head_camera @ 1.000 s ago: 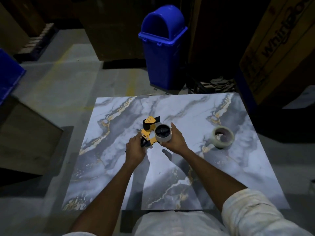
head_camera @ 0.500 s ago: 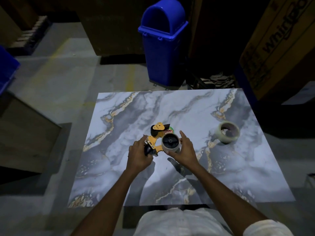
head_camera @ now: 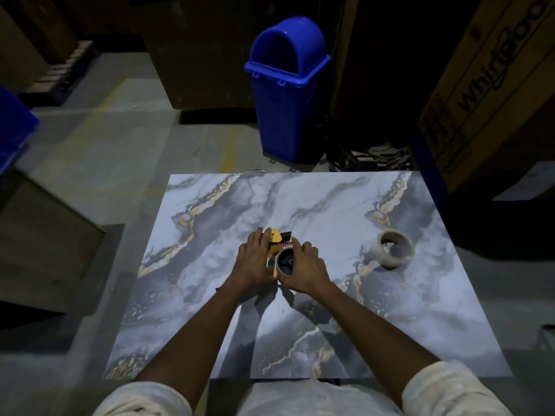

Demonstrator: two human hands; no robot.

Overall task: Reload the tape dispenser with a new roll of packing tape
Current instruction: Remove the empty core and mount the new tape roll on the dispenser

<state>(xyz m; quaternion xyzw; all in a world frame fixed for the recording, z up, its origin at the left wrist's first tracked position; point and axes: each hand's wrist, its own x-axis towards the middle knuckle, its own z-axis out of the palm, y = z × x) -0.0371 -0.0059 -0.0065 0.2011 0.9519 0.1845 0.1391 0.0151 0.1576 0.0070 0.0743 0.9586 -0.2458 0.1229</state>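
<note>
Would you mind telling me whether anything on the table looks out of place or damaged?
Nothing stands out. Both hands, left and right, hold the dispenser at mid-table, and a roll lies apart on the right, tilted on its edge but intact. No spill shows in the dim light.

Both hands meet over the middle of the marble-patterned surface point(head_camera: 315, 205), the left hand point(head_camera: 255, 259) wrapped round the yellow-and-black tape dispenser point(head_camera: 274, 237) and the right hand point(head_camera: 306, 265) curled against the spent core point(head_camera: 285, 262) on its spindle. A fuller tape roll point(head_camera: 392, 249) lies well apart to the right on the same surface. Beyond the far edge a blue bin point(head_camera: 286, 94) stands on the floor, with a printed cardboard box point(head_camera: 492, 85) at the upper right.
</note>
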